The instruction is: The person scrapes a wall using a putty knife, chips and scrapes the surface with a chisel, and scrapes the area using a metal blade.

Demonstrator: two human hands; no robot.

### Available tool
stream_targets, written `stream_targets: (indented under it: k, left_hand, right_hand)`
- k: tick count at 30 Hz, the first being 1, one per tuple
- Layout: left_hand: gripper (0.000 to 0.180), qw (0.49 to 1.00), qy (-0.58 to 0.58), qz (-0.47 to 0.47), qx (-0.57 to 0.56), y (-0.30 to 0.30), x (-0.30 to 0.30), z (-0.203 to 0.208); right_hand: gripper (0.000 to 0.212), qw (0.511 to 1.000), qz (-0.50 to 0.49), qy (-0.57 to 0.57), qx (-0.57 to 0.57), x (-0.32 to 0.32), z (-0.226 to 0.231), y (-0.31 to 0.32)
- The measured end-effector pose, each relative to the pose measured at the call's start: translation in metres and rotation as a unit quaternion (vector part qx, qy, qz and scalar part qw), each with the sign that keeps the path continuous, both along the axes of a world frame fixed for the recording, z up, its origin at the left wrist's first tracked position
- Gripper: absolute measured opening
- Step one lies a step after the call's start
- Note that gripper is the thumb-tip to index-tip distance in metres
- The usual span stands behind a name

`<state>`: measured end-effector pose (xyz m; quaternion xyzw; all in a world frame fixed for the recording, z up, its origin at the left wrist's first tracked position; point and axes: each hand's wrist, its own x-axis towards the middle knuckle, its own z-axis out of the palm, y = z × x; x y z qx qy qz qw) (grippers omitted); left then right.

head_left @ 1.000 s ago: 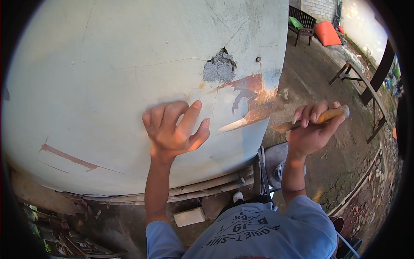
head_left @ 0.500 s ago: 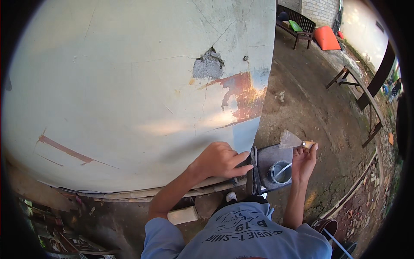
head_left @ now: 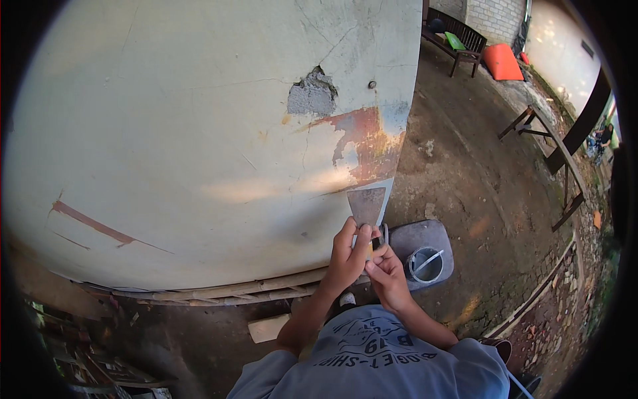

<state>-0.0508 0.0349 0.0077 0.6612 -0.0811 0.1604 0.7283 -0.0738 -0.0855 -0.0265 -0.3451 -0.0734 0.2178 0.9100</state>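
A putty knife (head_left: 367, 205) with a wide, worn metal blade points away from me, held in front of the wall (head_left: 199, 146). My left hand (head_left: 351, 251) is closed round it where blade meets handle, thumb on top. Lower down, my right hand (head_left: 389, 278) pinches the end of its yellowish handle, most of which the fingers hide. Just beyond the blade, the wall has a patch of peeled paint (head_left: 364, 143) showing reddish brown, and above that a broken grey hole (head_left: 314, 93).
Right of my hands, a dark seat-like surface (head_left: 435, 234) carries a round tub (head_left: 425, 265) with a light stick in it. Bamboo poles (head_left: 219, 292) run along the wall's foot. A trestle (head_left: 555, 143), a bench (head_left: 458, 36) and an orange object (head_left: 503, 62) stand farther right.
My right hand has brought the putty knife left from over the tub, and its blade now points away. My left hand, empty before, has taken hold of it too.
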Motion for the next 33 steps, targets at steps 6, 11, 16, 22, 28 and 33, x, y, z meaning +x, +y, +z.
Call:
stream_targets:
  k: [6,11,16,22,28,33]
  left_hand:
    - [0.029,0.998,0.053,0.045,0.012,0.012,0.001,0.003]
    - [0.009,0.997,0.045,0.047,0.035,-0.009,0.015,0.005]
    - [0.02,0.994,-0.015,0.093,-0.057,-0.02,0.024,0.015]
    - [0.047,0.989,-0.043,0.137,-0.016,-0.024,0.023,0.011]
    - [0.06,0.989,0.0,0.132,0.061,-0.025,0.019,0.018]
    - [0.058,0.987,-0.005,0.153,0.054,-0.029,0.019,0.018]
  right_hand:
    - [0.03,0.934,-0.166,-0.243,-0.202,0.046,0.018,-0.016]
    - [0.016,0.918,-0.174,-0.251,-0.255,0.077,0.055,0.016]
    - [0.016,0.936,-0.188,-0.216,-0.207,0.086,0.068,0.027]
    - [0.02,0.948,-0.199,-0.181,-0.172,0.089,0.076,0.034]
    - [0.019,0.95,-0.196,-0.169,-0.173,0.092,0.077,0.031]
    - [0.02,0.945,-0.199,-0.183,-0.182,0.089,0.082,0.033]
